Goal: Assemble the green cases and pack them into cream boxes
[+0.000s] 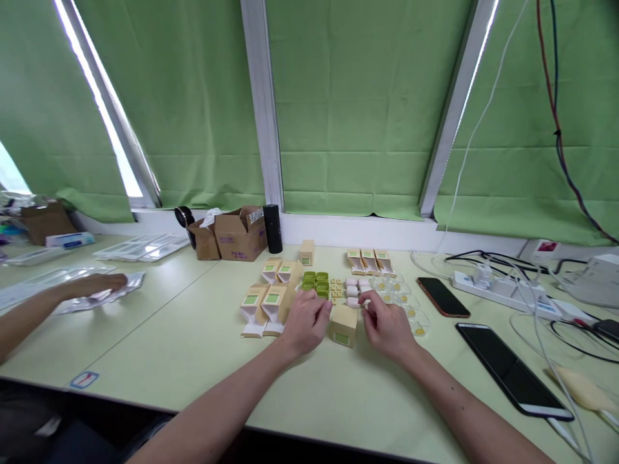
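The small closed box (343, 327) stands on the bench (217, 380) right in front of me, between my two hands. I judge that I am in the middle of handling this one box. My left hand (305, 319) is beside its left side, fingers bent and thumb toward it; my right hand (389, 325) is at its right, fingers curled inward. Neither clearly grips it, and I cannot tell whether my fingertips press on it or stop just short.

Any move on it, as I see it, calls for fingertips set evenly on both sides and a light squeeze, since thin card could buckle. It also calls for keeping my knuckles low and clear of what sits just beyond: the green tubs (309, 276), tiny yellow pieces (335, 283), pale pink jars (352, 291) and clear cups (399, 299). The open boxes (252, 309) stand to my left, near enough for my left wrist to knock.
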The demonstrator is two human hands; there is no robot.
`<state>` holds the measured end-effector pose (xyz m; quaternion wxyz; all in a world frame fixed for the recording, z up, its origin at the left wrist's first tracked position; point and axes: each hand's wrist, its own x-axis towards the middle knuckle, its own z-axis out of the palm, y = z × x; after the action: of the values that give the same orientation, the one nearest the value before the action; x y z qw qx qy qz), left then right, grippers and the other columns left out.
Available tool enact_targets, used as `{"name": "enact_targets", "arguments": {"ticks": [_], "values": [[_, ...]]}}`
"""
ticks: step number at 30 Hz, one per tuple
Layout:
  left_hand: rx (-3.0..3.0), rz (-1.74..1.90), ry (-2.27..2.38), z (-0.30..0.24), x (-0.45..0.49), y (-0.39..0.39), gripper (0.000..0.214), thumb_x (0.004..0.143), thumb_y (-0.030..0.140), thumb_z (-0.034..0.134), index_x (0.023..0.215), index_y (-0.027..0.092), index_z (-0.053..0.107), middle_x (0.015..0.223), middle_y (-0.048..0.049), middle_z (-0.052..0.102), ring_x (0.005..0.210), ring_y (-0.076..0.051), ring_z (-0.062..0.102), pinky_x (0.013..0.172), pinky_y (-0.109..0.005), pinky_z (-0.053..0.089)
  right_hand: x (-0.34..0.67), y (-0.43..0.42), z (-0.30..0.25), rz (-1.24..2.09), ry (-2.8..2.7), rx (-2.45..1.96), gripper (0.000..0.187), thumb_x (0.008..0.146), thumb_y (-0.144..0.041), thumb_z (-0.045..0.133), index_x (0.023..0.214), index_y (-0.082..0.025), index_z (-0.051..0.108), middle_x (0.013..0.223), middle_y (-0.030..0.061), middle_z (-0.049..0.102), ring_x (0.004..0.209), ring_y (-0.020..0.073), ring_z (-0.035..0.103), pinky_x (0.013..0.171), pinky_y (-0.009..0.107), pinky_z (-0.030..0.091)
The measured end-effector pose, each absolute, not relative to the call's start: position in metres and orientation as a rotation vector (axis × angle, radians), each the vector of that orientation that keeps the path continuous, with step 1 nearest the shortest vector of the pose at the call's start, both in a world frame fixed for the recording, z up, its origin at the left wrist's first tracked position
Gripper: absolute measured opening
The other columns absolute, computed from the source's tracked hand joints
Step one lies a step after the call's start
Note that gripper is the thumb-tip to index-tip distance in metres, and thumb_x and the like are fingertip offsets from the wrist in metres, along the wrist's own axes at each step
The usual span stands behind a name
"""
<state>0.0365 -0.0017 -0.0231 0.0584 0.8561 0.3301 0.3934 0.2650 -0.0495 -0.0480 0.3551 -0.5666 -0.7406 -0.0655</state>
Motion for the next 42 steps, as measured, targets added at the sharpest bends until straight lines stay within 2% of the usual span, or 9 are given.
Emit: {"name": "enact_targets", "arguments": {"ticks": [3, 6, 9, 13, 15, 19, 25, 34, 42], "values": [[2.557, 1.276, 0.999, -0.022, 0.037, -0.002, 0.037, 0.105, 0.031, 0.044, 0.071, 0.021, 0.057, 0.069, -0.0037, 0.056, 0.077, -0.023, 0.053, 0.076, -0.040, 0.044, 0.265, -0.047, -0.048, -0.191, -1.865, -1.573, 0.022, 0.092, -0.019, 0.045, 0.110, -0.023, 0.057, 0.058, -0.0052, 0.062, 0.050, 0.0194, 0.059, 0.056, 0.028, 0.025], [2.556, 1.268, 0.906, -0.019, 0.037, -0.006, 0.012, 0.098, 0.028, 0.055, 0.099, 0.021, 0.065, 0.089, -0.0075, 0.067, 0.096, -0.028, 0.056, 0.086, -0.045, 0.048, 0.266, -0.046, -0.047, -0.209, -1.848, -1.625, 0.023, 0.091, -0.018, 0.045, 0.110, -0.023, 0.057, 0.058, -0.0046, 0.063, 0.051, 0.0204, 0.061, 0.056, 0.028, 0.024], [2.637, 1.085, 0.815, -0.013, 0.039, -0.013, 0.038, 0.091, 0.027, 0.065, 0.128, 0.022, 0.058, 0.120, -0.0112, 0.068, 0.117, -0.033, 0.052, 0.100, -0.052, 0.046, 0.265, -0.047, -0.047, -0.226, -1.826, -1.639, 0.023, 0.090, -0.018, 0.045, 0.110, -0.023, 0.057, 0.058, -0.0044, 0.064, 0.051, 0.0208, 0.062, 0.056, 0.028, 0.024], [2.763, 0.790, 0.730, -0.004, 0.046, -0.023, 0.067, 0.084, 0.026, 0.074, 0.145, 0.025, 0.046, 0.144, -0.0130, 0.058, 0.132, -0.036, 0.046, 0.112, -0.058, 0.040, 0.264, -0.047, -0.047, -0.262, -1.810, -1.649, 0.025, 0.090, -0.017, 0.045, 0.111, -0.023, 0.057, 0.058, -0.0040, 0.064, 0.052, 0.0214, 0.063, 0.056, 0.028, 0.024], [2.819, 0.697, 0.705, 0.000, 0.049, -0.025, 0.072, 0.082, 0.024, 0.074, 0.147, 0.026, 0.044, 0.146, -0.0137, 0.056, 0.133, -0.037, 0.047, 0.114, -0.060, 0.038, 0.263, -0.047, -0.048, -0.264, -1.815, -1.654, 0.026, 0.090, -0.017, 0.045, 0.112, -0.023, 0.057, 0.059, -0.0034, 0.065, 0.052, 0.0217, 0.064, 0.056, 0.028, 0.023], [2.924, 0.577, 0.675, 0.007, 0.052, -0.025, 0.067, 0.081, 0.015, 0.065, 0.144, 0.026, 0.045, 0.138, -0.0142, 0.060, 0.127, -0.036, 0.052, 0.111, -0.057, 0.038, 0.261, -0.048, -0.050, -0.253, -1.839, -1.640, 0.028, 0.089, -0.016, 0.046, 0.114, -0.023, 0.057, 0.062, -0.0026, 0.068, 0.054, 0.0221, 0.065, 0.055, 0.028, 0.023], [2.940, 0.540, 0.669, 0.028, 0.051, -0.011, 0.058, 0.076, 0.008, 0.067, 0.130, 0.024, 0.052, 0.116, -0.0108, 0.065, 0.109, -0.033, 0.055, 0.096, -0.047, 0.046, 0.260, -0.049, -0.050, -0.242, -1.820, -1.601, 0.027, 0.091, -0.017, 0.045, 0.114, -0.023, 0.058, 0.061, -0.0027, 0.068, 0.052, 0.0218, 0.065, 0.055, 0.028, 0.025], [3.032, 0.648, 1.059, 0.086, 0.073, 0.093, 0.052, 0.085, 0.011, 0.064, 0.136, 0.019, 0.052, 0.133, -0.0138, 0.064, 0.124, -0.033, 0.052, 0.102, -0.045, 0.043, 0.259, -0.050, -0.050, -0.289, -1.801, -1.543, 0.026, 0.094, -0.020, 0.042, 0.112, -0.021, 0.060, 0.056, -0.0040, 0.062, 0.047, 0.0202, 0.060, 0.055, 0.029, 0.026], [3.074, 0.334, 1.355, 0.056, 0.098, 0.161, 0.056, 0.077, 0.004, 0.065, 0.131, 0.013, 0.054, 0.129, -0.0178, 0.066, 0.120, -0.034, 0.054, 0.098, -0.044, 0.044, 0.254, -0.056, -0.046, -0.299, -1.833, -1.474, 0.026, 0.093, -0.018, 0.044, 0.111, -0.021, 0.062, 0.059, -0.0016, 0.066, 0.050, 0.0194, 0.062, 0.055, 0.028, 0.028]]}}
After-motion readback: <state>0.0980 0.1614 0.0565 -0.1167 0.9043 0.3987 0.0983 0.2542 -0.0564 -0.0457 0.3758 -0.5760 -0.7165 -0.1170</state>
